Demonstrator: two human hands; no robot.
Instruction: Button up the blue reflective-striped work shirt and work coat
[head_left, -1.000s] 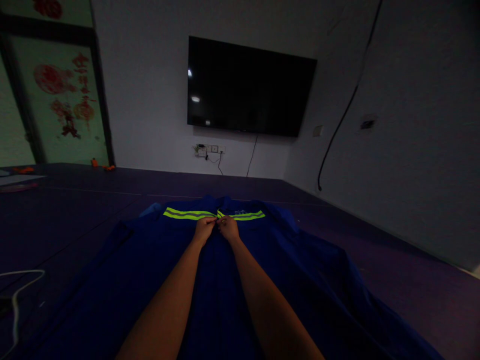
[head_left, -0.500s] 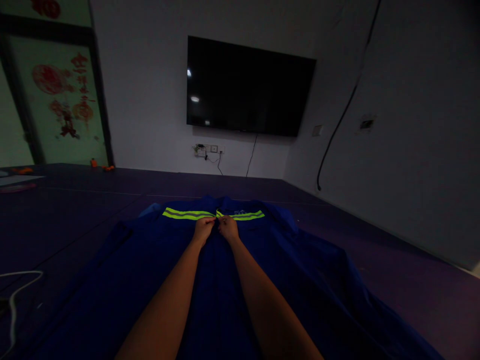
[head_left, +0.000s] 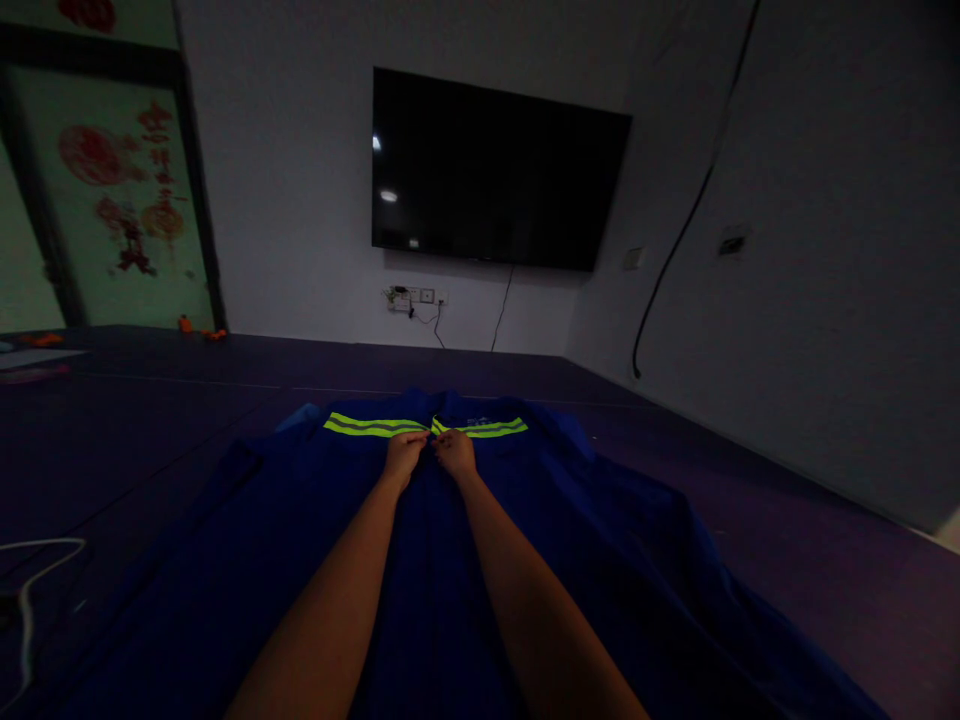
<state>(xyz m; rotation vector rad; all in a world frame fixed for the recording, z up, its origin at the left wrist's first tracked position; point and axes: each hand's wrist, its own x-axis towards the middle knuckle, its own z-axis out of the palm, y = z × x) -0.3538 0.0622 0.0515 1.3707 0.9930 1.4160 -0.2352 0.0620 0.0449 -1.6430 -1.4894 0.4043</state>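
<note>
A blue work jacket (head_left: 300,560) lies spread out, its collar end away from me. Across its chest runs a yellow-green reflective stripe (head_left: 367,427) with a grey band, parted at the front opening. My left hand (head_left: 403,458) pinches the left front edge of the jacket beside the stripe. My right hand (head_left: 454,455) is closed at the opposite edge, where the stripe's end is lifted a little. The two hands almost meet over the front opening. Whatever small fastening lies between the fingertips is too dark and small to make out.
The jacket rests on a dark purple floor (head_left: 150,420). A white cable (head_left: 28,610) curls at the lower left. Small orange items (head_left: 214,335) lie by the decorated door (head_left: 127,200). A television (head_left: 499,170) hangs on the far wall, and a black cable (head_left: 679,240) runs down the right wall.
Hardly anything differs. Both hands stay closed at the jacket's front opening, with only a slight shift of the view.
</note>
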